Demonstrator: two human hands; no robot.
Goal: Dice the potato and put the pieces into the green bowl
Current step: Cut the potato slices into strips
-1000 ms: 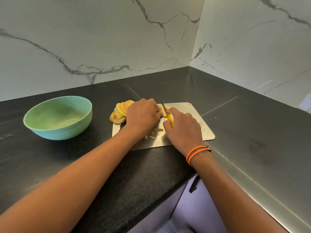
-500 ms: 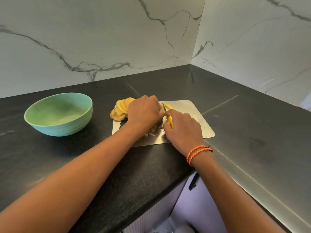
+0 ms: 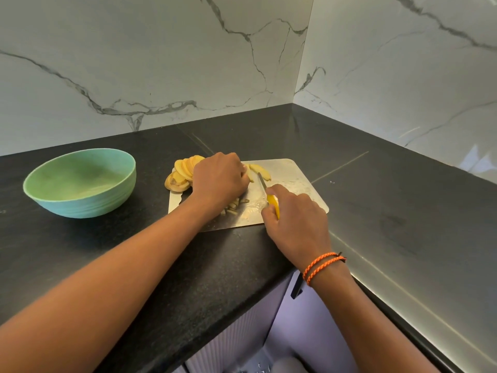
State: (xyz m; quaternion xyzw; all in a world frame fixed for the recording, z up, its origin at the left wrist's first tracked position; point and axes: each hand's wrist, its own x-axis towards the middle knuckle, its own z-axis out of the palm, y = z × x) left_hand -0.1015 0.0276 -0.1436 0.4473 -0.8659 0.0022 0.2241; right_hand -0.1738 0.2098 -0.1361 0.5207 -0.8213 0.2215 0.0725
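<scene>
Currently I see right hand (image 3: pixel 295 222) gripping yellow-handled knife (image 3: pixel 269 193); left hand (image 3: pixel 219 181), fingers curled, holds yellow potato slices (image 3: pixel 185 170) on steel board (image 3: pixel 293 181).

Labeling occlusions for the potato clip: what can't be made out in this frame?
Head view only:
- Potato piece under the left hand: covered by the curled fingers, so its shape and the grip are hidden.
- Knife: the right hand covers most of the yellow handle; the blade's contact with the cutting board is unclear.
- Cut potato strips: partly behind the left wrist, too small to count.
- Green bowl: the near wall hides part of the inside.
</scene>
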